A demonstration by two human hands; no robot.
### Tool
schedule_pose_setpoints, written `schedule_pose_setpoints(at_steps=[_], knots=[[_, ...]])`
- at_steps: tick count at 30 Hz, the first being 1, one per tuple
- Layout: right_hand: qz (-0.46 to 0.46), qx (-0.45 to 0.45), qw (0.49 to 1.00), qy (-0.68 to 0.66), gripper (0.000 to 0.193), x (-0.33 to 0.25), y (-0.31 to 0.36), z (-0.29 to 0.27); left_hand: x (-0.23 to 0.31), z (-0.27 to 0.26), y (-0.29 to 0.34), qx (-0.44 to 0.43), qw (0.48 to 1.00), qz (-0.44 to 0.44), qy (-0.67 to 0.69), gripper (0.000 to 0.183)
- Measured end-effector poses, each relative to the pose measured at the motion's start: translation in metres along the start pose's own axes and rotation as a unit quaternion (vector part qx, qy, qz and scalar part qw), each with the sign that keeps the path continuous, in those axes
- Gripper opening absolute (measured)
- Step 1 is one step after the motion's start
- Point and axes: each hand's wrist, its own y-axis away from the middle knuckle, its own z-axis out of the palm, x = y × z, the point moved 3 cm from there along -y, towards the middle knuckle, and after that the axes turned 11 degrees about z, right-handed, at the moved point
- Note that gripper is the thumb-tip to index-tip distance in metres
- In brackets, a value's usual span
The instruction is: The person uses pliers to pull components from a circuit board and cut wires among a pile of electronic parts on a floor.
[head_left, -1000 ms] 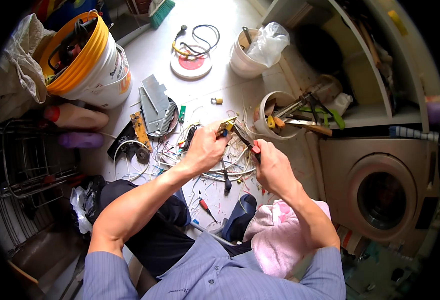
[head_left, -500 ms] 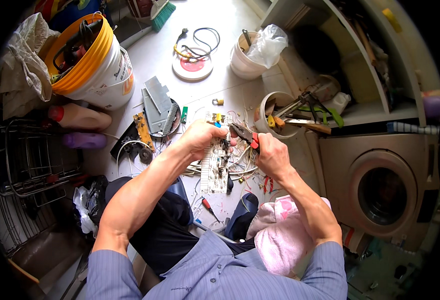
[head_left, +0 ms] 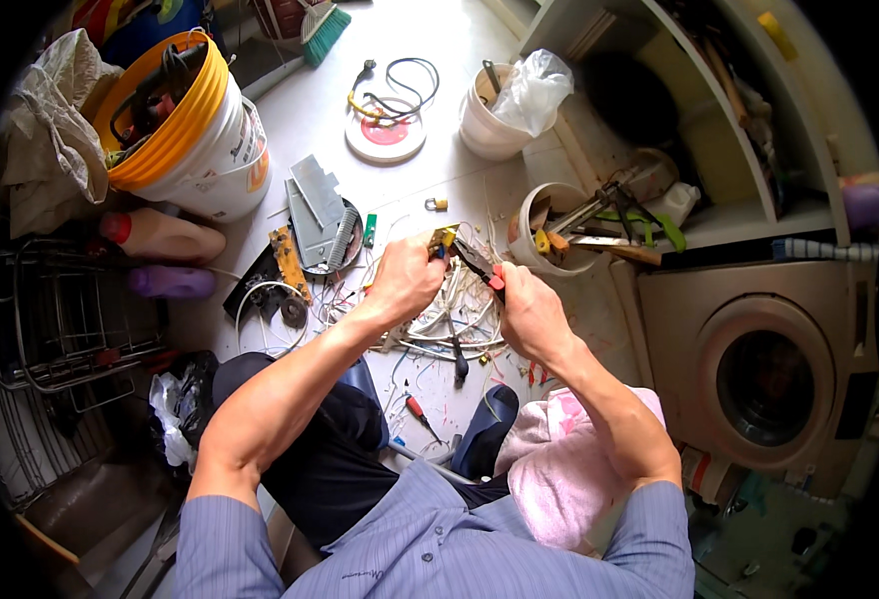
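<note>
My left hand [head_left: 407, 278] is closed on a circuit board [head_left: 443, 237], now turned so that only its far end with a yellow part shows beyond my fingers. My right hand [head_left: 531, 311] grips pliers [head_left: 477, 262] with red handles. Their dark jaws reach the board's end beside my left fingertips; whether they pinch a part is too small to tell. Beneath both hands lies a tangle of white wires [head_left: 459, 321] with clippings around it. A red-handled screwdriver [head_left: 418, 409] rests on the floor nearer to me.
Left of the hands are a grey metal casing [head_left: 315, 215] and a brown board [head_left: 287, 262]. A small padlock [head_left: 436, 204] lies beyond. A tool bucket [head_left: 549, 235] stands at right, near a washing machine [head_left: 749, 369]. A yellow-rimmed bucket [head_left: 195, 165] stands far left.
The board has tipped from facing up to nearly out of sight behind my left hand, uncovering the wires. The pliers and right hand have shifted slightly left, staying at the board's far end.
</note>
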Motion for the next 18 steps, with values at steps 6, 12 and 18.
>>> schedule_pose_setpoints(at_steps=[6,12,18], knots=[[-0.003,-0.018,1.0,-0.018,0.015,0.017,0.002,0.014,-0.006,0.004,-0.002,-0.079,0.996,-0.029,-0.002,0.02],[-0.045,0.013,0.997,0.058,0.014,0.027,0.003,0.01,-0.021,0.007,-0.002,-0.136,0.864,-0.277,0.397,0.022],[-0.083,0.085,0.993,0.019,0.019,0.013,-0.006,-0.013,-0.004,0.01,0.004,-0.182,0.73,-0.276,0.599,0.045]])
